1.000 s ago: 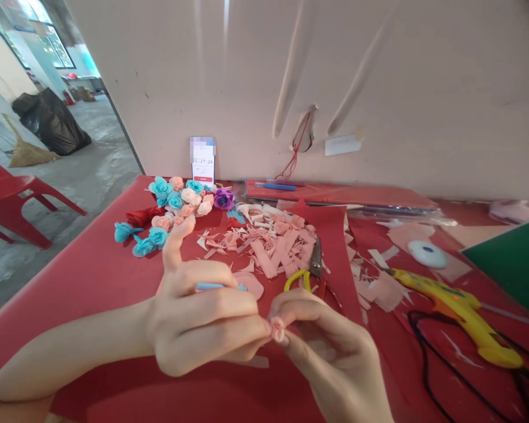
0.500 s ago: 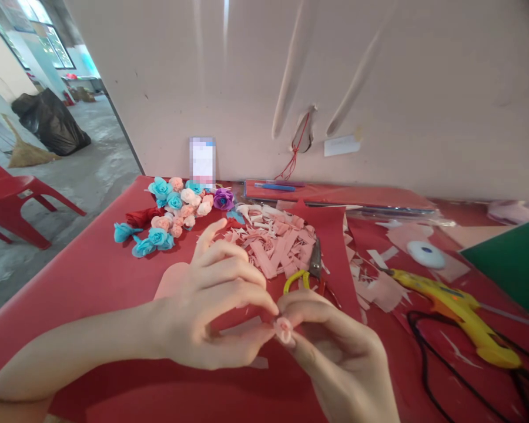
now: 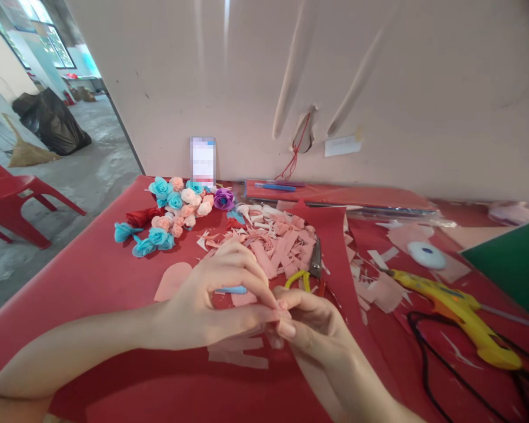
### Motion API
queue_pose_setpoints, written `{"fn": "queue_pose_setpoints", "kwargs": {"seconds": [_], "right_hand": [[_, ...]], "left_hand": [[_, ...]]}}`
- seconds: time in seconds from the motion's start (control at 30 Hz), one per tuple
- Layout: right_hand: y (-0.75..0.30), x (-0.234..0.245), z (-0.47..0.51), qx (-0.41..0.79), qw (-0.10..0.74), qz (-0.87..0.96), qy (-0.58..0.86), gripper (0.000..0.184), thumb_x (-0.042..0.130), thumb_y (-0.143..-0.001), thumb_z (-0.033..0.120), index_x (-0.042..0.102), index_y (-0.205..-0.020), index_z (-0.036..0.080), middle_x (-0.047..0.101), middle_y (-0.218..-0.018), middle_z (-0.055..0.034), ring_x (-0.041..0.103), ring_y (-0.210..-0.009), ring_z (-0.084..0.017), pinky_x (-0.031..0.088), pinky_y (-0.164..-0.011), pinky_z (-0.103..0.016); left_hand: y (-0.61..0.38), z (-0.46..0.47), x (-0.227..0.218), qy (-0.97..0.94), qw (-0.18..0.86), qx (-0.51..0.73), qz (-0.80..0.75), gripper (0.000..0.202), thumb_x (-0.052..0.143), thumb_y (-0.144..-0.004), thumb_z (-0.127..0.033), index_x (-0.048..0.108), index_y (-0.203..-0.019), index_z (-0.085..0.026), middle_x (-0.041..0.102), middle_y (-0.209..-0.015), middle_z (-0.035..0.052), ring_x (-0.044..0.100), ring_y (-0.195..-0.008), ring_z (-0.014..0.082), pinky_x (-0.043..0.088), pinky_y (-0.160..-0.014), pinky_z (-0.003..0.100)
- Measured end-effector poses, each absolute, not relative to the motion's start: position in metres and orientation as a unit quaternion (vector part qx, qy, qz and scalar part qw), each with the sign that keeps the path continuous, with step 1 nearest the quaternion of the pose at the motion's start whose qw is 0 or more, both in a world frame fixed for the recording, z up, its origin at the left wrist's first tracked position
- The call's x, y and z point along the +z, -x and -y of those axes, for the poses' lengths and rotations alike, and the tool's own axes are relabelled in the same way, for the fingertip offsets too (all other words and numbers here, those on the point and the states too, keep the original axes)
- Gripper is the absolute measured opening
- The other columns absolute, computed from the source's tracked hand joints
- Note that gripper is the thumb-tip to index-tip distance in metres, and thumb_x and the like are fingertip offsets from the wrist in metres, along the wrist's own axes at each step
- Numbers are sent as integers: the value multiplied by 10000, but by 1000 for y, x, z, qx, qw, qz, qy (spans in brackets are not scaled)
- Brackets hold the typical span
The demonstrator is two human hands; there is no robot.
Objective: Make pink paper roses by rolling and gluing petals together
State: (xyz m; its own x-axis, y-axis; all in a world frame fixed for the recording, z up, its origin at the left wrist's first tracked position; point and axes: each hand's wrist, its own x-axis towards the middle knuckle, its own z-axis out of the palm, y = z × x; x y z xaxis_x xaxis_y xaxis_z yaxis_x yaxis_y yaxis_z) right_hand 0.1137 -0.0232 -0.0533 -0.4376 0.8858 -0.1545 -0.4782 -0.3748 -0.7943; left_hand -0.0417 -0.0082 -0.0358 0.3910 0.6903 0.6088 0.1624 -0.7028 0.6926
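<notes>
Both hands meet above the red tabletop around a small pink paper flower (image 3: 284,312), which is mostly covered by the fingertips. My left hand (image 3: 229,294) pinches it from the left between thumb and index finger, the other fingers curled over. From the right, my right hand (image 3: 317,326) grips the flower with closed thumb and fingers. Beneath the hands lie pink paper strips (image 3: 247,355), and a light blue item (image 3: 231,289) shows partly behind my left hand. Beyond is a heap of cut pink paper pieces (image 3: 282,241), with scissors (image 3: 316,261) with yellow and red handles at its right edge.
Finished paper flowers (image 3: 161,188) in blue, pink, red and purple cluster at the back left. A phone (image 3: 203,161) leans on the wall. At right lie a yellow glue gun (image 3: 458,305) with black cord, a white round object (image 3: 426,255) and a green sheet (image 3: 511,264).
My left fingers, raised and spread before, have curled down onto the flower. My right hand has turned slightly, and the flower, which faced me openly, is now largely covered.
</notes>
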Motion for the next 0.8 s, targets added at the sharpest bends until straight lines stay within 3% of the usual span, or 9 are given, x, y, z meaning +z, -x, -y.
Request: {"fn": "queue_pose_setpoints", "kwargs": {"seconds": [0.17,0.43,0.67,0.8], "right_hand": [[-115,-58,19,752,446,403,271,74,747,-635,207,703,-645,265,593,-609,60,517,-519,-40,463,-512,-112],[-122,-60,15,547,521,588,289,100,718,-673,166,713,-686,266,670,-660,22,598,-620,-104,504,-614,-188],[-121,-61,12,621,477,553,285,72,728,-669,227,729,-704,290,681,-685,24,606,-626,-98,504,-587,-177],[-122,-63,10,663,439,535,285,119,739,-650,182,739,-693,293,670,-666,31,593,-608,-77,489,-572,-142]], "left_hand": [[42,5,-33,-786,310,464,-264,140,542,-823,-178,579,-689,-160,566,-643,17,522,-671,125,463,-657,300],[46,4,-34,-776,387,440,-230,73,589,-796,-130,603,-731,-162,579,-689,2,506,-745,108,421,-764,263],[50,0,-33,-799,384,397,-240,95,597,-785,-117,613,-703,-161,493,-730,-8,475,-792,109,383,-809,252],[50,-1,-32,-798,397,381,-247,116,579,-794,-108,597,-694,-165,486,-752,-6,467,-806,114,384,-804,250]]}}
